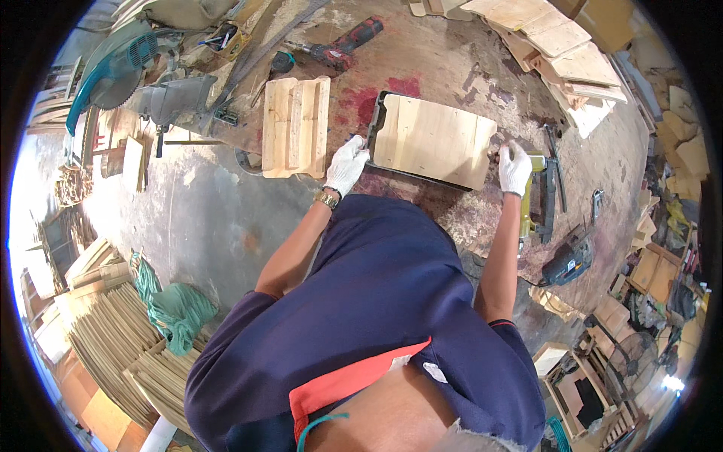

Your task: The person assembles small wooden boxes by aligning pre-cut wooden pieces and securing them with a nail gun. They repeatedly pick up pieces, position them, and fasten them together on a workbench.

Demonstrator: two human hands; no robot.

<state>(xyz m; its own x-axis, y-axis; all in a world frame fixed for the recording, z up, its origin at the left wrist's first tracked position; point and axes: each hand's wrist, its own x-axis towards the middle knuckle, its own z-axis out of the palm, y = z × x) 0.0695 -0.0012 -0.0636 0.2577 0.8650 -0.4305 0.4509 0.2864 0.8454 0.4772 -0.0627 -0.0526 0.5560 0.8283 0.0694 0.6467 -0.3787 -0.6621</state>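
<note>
Fingers [355, 147] of the left hand [346, 170], in a white glove, are bent at the near left corner of a dark shallow tray [376, 118]; whether they pinch its rim cannot be determined. Fingers of the right hand [515, 170], also gloved, are curled just beside the right end of the workpiece; whether they grip anything cannot be determined.

Workpiece: a rectangular light-wood panel [433, 135], lying flat on the tray between the two hands. The tray's dark rim shows along the left end and near edge.

Clock positions, taken from the panel's centre, person at 6 o'clock:
- 4 o'clock: green nailer [529, 203], close to the right hand.
- Between 4 and 5 o'clock: corded power tool [568, 260].
- 9 o'clock: grooved wooden board [280, 128], flat, near the left hand.
- Between 9 and 10 o'clock, well apart: teal mitre saw [113, 68].
- Between 10 and 11 o'clock: red-and-black cordless drill [346, 49].
- 2 o'clock: piled wooden boards [557, 41].

Supporting these hand tools: a stained work surface [463, 71] strewn with sawdust.
</note>
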